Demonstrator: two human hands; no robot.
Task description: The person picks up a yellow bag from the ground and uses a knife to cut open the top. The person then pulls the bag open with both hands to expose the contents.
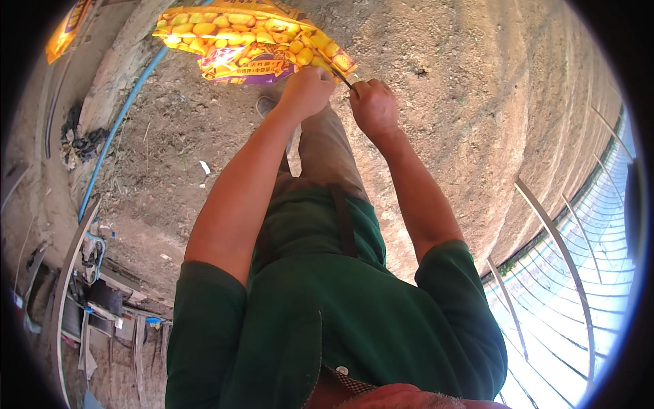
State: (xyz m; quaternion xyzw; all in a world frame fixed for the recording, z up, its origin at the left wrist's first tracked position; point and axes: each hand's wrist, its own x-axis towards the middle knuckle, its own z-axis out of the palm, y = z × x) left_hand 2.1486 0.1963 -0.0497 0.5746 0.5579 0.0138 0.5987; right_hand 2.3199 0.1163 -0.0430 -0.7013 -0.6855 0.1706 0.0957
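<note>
A yellow and purple printed plastic sack [230,38], with potatoes pictured on it and some writing, spreads out in front of me at the top of the view. My left hand [309,89] is closed on the sack's near right edge. Just right of it, my right hand [375,105] grips a thin dark strip-like object [341,76] that reaches across to the sack's corner. Whether this is a blade or a cord, I cannot tell. Most of it is hidden in the fist. The sack's contents do not show.
Bare soil [449,117] surrounds my feet. A blue hose [127,97] runs along the left beside a pale ledge [120,56]. Another yellow sack [66,33] shows at far upper left. Dark plastic scraps [87,135] lie left. Curved greenhouse hoops [567,255] stand at right, with clutter at lower left.
</note>
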